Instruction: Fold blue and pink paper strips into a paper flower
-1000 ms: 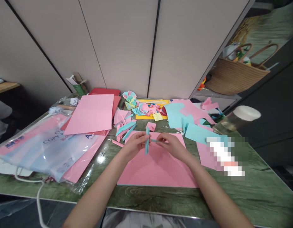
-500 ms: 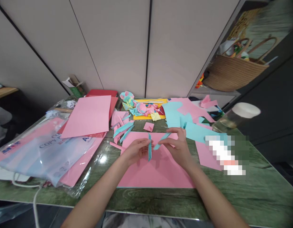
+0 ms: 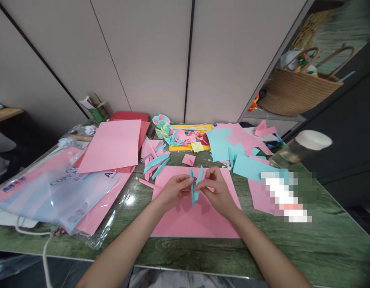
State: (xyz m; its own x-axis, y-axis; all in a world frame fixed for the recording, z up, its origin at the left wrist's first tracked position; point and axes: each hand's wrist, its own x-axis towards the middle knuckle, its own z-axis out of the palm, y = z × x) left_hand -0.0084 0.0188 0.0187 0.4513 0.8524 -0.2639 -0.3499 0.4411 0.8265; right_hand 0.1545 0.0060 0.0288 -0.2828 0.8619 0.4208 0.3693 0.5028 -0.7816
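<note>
My left hand [image 3: 173, 191] pinches a narrow folded blue paper strip [image 3: 192, 187], held upright above a large pink sheet [image 3: 199, 216] on the green table [image 3: 329, 244]. My right hand [image 3: 216, 191] pinches a second blue strip [image 3: 199, 180], which leans against the first, their lower ends meeting between my fingertips. Both hands hover close together over the far half of the pink sheet.
A plastic pack of copy paper [image 3: 53, 188] lies at the left with pink and red sheets [image 3: 113, 144] on it. Blue and pink scraps [image 3: 156, 160], paper flowers [image 3: 176, 136], blue sheets [image 3: 227, 148] and a lidded jar [image 3: 301, 150] crowd the far side. A wicker basket [image 3: 295, 96] stands on a shelf.
My right hand has brought its blue strip from a slanted spot apart on the right down against the strip in my left hand. The two strips now touch.
</note>
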